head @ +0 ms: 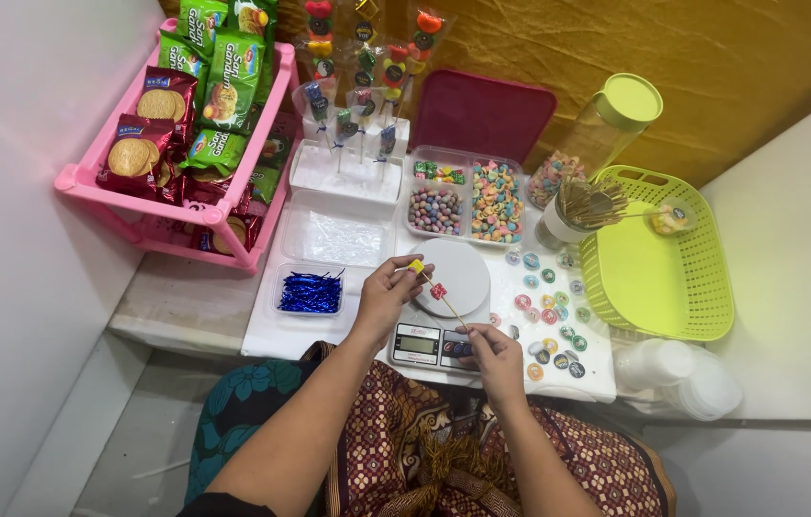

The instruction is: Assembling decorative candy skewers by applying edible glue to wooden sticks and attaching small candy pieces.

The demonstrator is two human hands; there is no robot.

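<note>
My left hand (pixel 390 290) pinches a small yellow candy (pixel 416 266) at the upper tip of a thin wooden skewer (pixel 450 308). A red candy (pixel 439 291) sits threaded further down the stick. My right hand (pixel 489 349) grips the skewer's lower end. Both hands hover over a white kitchen scale (pixel 463 268) with a round platform and a digital display. Behind the scale, a clear divided box (pixel 467 204) holds several sorts of coloured candies.
A pink rack (pixel 89 182) of biscuit and snack packets stands at the left. A small tray of blue twist ties (pixel 310 292), round stickers (pixel 549 316), a cup of skewers (pixel 582 206), a green basket (pixel 659 287), a lidded jar (pixel 606 124) and finished candy sticks (pixel 357 105) surround the scale.
</note>
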